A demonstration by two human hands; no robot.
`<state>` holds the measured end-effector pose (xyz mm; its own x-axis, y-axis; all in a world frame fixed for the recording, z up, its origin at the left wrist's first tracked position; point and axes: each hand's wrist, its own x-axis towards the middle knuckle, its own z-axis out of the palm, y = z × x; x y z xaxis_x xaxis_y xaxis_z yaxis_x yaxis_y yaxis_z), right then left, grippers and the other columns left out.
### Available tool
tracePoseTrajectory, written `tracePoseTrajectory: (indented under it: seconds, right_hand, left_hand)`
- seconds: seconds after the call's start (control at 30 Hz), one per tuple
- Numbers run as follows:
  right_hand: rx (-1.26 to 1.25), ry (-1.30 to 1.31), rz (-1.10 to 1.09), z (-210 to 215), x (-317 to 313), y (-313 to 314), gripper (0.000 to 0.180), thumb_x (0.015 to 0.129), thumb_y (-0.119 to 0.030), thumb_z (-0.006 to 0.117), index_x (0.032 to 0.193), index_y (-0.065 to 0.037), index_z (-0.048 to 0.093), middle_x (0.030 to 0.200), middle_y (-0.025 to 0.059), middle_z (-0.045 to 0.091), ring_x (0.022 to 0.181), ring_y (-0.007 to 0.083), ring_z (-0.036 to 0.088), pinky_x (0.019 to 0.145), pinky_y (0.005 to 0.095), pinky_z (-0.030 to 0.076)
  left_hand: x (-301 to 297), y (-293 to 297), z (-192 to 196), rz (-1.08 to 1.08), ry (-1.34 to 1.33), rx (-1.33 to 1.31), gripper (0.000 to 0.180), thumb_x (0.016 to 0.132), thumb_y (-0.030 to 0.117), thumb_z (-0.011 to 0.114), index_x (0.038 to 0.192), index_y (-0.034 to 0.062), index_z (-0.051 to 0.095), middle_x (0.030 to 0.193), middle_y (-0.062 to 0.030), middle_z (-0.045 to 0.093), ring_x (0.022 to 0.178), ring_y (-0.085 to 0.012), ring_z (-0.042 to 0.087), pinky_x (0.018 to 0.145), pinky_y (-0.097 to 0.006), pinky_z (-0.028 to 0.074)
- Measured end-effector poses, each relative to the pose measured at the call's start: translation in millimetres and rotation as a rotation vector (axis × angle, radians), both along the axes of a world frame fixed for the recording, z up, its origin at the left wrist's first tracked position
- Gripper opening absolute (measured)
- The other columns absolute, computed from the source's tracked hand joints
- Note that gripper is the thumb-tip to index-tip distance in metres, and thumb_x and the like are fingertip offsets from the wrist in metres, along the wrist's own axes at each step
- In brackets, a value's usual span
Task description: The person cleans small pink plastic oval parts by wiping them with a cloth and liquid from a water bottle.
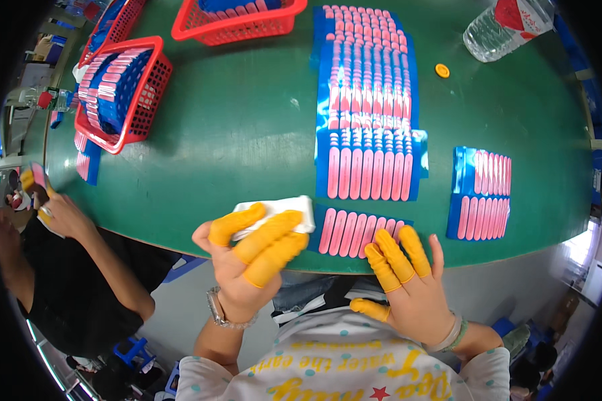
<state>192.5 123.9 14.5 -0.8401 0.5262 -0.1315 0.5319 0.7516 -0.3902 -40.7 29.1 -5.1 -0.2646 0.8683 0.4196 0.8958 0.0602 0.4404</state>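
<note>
My left hand point(251, 257), with yellow finger cots on several fingers, grips a folded white cloth point(284, 210) at the near edge of the green table point(234, 134). My right hand point(411, 281), also in yellow finger cots, lies with fingers spread on the near end of a blue sheet carrying a row of pink oblong strips point(354, 230). The cloth touches the left end of that sheet. Just beyond it lies a long overlapped stack of the same blue sheets with pink strips point(371, 107).
Another blue sheet with pink strips point(481, 194) lies at the right. Red baskets point(124, 90) point(237, 20) hold more sheets at the far left. A clear water bottle point(508, 27) and an orange cap point(442, 70) sit far right. A person's arm point(87, 234) works at the left.
</note>
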Motion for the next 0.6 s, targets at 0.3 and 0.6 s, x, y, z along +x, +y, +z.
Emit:
tracePoseTrajectory:
  seconds: [0.3, 0.6]
  right_hand:
    - [0.015, 0.097, 0.051, -7, 5, 5, 0.057, 0.084, -0.037, 0.072, 0.134, -0.011, 0.062, 0.138, 0.0050, 0.059, 0.133, 0.0230, 0.051, 0.114, 0.0519, 0.030]
    - [0.074, 0.080, 0.029, -5, 5, 4, 0.053, 0.083, -0.034, 0.073, 0.130, -0.012, 0.065, 0.138, 0.0031, 0.059, 0.131, 0.0194, 0.052, 0.113, 0.0493, 0.031]
  left_hand:
    - [34, -15, 4, -0.357, 0.200, -0.146, 0.023, 0.074, 0.020, 0.067, 0.095, 0.0247, 0.075, 0.118, 0.0048, 0.071, 0.112, -0.0220, 0.061, 0.087, -0.041, 0.035]
    - [20, 36, 16, -0.405, 0.241, -0.183, 0.033, 0.072, 0.021, 0.069, 0.105, 0.0239, 0.073, 0.123, 0.0051, 0.067, 0.108, -0.0239, 0.061, 0.076, -0.047, 0.036]
